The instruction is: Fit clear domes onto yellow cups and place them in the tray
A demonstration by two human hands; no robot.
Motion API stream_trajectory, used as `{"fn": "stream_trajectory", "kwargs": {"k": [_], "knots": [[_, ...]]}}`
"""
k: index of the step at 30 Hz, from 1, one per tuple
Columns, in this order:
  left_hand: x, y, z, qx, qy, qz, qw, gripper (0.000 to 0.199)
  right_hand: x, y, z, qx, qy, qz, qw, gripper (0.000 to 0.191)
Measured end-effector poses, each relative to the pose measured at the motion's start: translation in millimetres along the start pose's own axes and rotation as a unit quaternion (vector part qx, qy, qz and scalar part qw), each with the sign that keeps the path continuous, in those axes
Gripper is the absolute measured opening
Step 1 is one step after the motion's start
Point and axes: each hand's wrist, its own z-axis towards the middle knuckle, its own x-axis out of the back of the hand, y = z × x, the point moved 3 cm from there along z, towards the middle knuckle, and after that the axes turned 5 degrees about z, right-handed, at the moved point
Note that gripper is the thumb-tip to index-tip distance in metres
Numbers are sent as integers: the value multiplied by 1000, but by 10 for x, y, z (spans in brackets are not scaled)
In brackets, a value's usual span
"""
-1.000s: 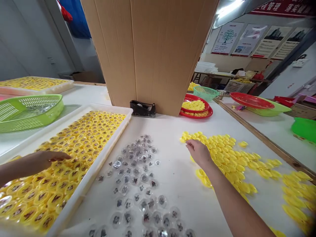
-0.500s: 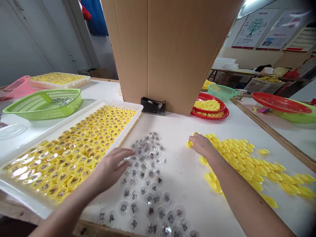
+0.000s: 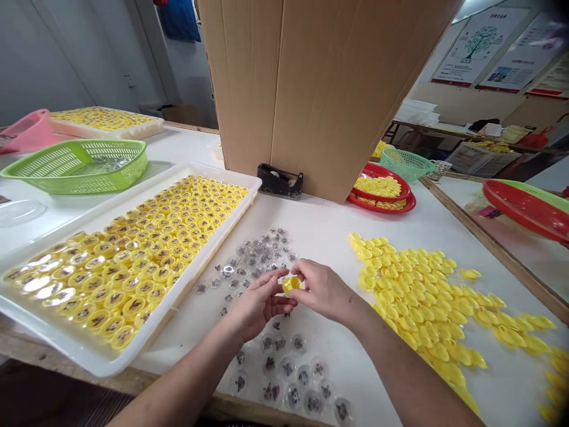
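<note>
My right hand [image 3: 322, 290] pinches a small yellow plastic cup-shaped piece [image 3: 291, 284] between thumb and fingers. My left hand [image 3: 264, 302] meets it from the other side, thumb and forefinger closed together at the yellow piece; what they grip is hidden. Below and around both hands, small clear round plastic covers [image 3: 267, 249] with dark printed figures lie scattered on the white table [image 3: 324, 231]. To the right spreads a heap of loose yellow pieces [image 3: 418, 290]. On the left is a white tray [image 3: 222, 228] with rows of yellow pieces bearing printed figures under clear tops.
A tall cardboard box [image 3: 324, 89] stands at the back, a black tape dispenser [image 3: 280, 182] before it. Red plates [image 3: 409, 204] of yellow pieces and a teal basket [image 3: 406, 165] are behind right. A green basket [image 3: 89, 178] and pink basket [image 3: 33, 133] stand left.
My right hand has come left from the yellow heap with a yellow piece. My left hand has moved right from beside the tray, and the two hands now meet. The view has shifted slightly.
</note>
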Motion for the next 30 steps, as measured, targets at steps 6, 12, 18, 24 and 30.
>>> {"fn": "stream_trajectory", "kwargs": {"k": [6,12,18,24,30], "knots": [[112,49,-20,-14,7,-107,994,26,-80,105,59,5,31,164,986,19],[225,131,19,-45,32,-143,988,22,-386,586,110,-33,25,137,990,29],[214,97,21,-29,47,-132,990,22,-457,541,66,-37,52,209,976,11],[141,15,0,-11,17,-120,993,26,-345,307,-185,-47,30,384,922,19],[66,-80,-32,-10,-33,-105,994,26,-304,143,-226,-61,10,569,820,24]]}}
